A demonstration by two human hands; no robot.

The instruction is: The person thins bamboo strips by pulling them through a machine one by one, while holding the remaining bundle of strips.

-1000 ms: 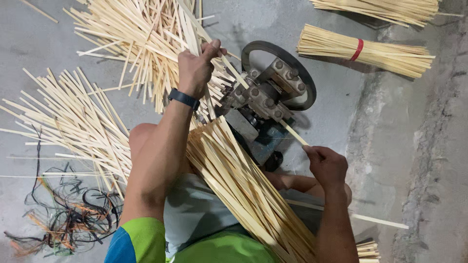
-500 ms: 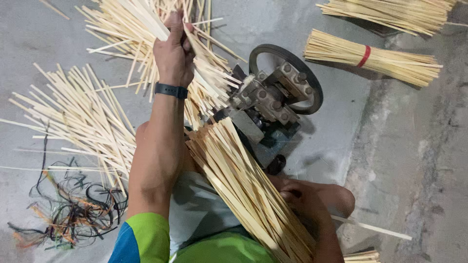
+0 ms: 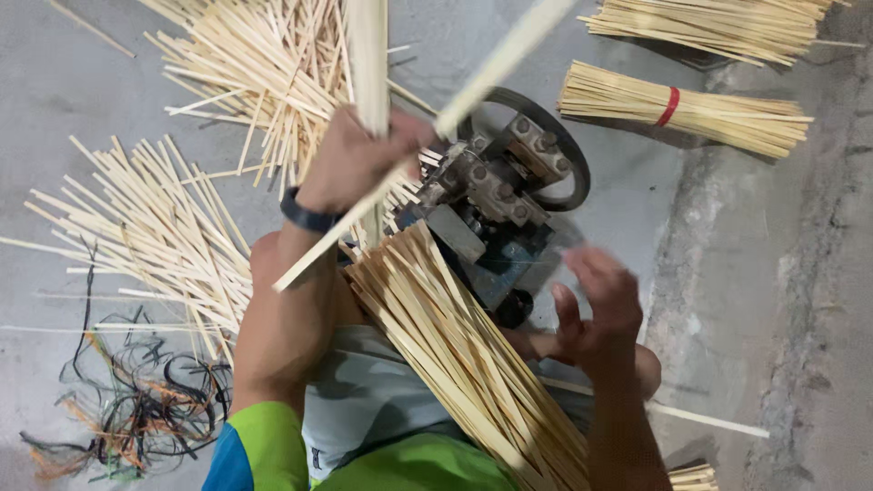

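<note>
My left hand (image 3: 356, 156), with a dark watch on the wrist, is closed around two pale bamboo sticks (image 3: 368, 64) and lifts them toward the camera above the small metal machine (image 3: 496, 195). My right hand (image 3: 596, 305) hovers blurred to the right of the machine, fingers spread and holding nothing. A thick bundle of bamboo slats (image 3: 455, 355) lies across my lap, its top end touching the machine.
Loose bamboo sticks are heaped on the concrete floor at the left (image 3: 155, 236) and top (image 3: 255, 73). A tied bundle with a red band (image 3: 682, 114) lies at the upper right, another bundle (image 3: 718, 23) beyond it. Tangled dark cords (image 3: 127, 409) lie at the lower left.
My left hand has pulled sticks up from the pile toward the camera. My right hand let go near the machine, dropped from view, and now rises open beside it.
</note>
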